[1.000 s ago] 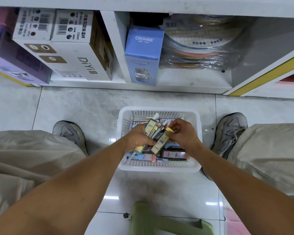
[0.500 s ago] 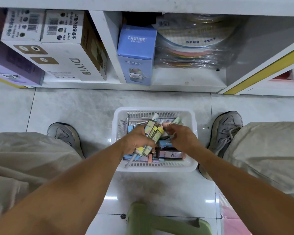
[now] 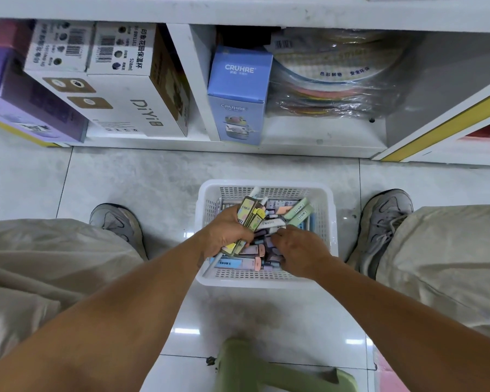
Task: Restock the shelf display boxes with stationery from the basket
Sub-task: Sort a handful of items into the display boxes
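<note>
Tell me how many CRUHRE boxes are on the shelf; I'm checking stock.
1. The blue CRUHRE box stands upright in the right compartment, against the divider, left of the wrapped plates. More may be hidden behind it.

A white plastic basket (image 3: 327,219) with perforated walls stands on the pale tiled floor, near the foot of the shelf and between the person's two shoes; it holds a loose jumble of pastel stationery packs (image 3: 244,263), pink, blue, lilac and green, lying flat and crosswise, with two pale green packs (image 3: 299,212) slanting up toward the far right corner. A bundle of yellow-tipped packs and pens (image 3: 251,215) stands tilted over the basket's left half, its far ends raised above the rim.
</note>
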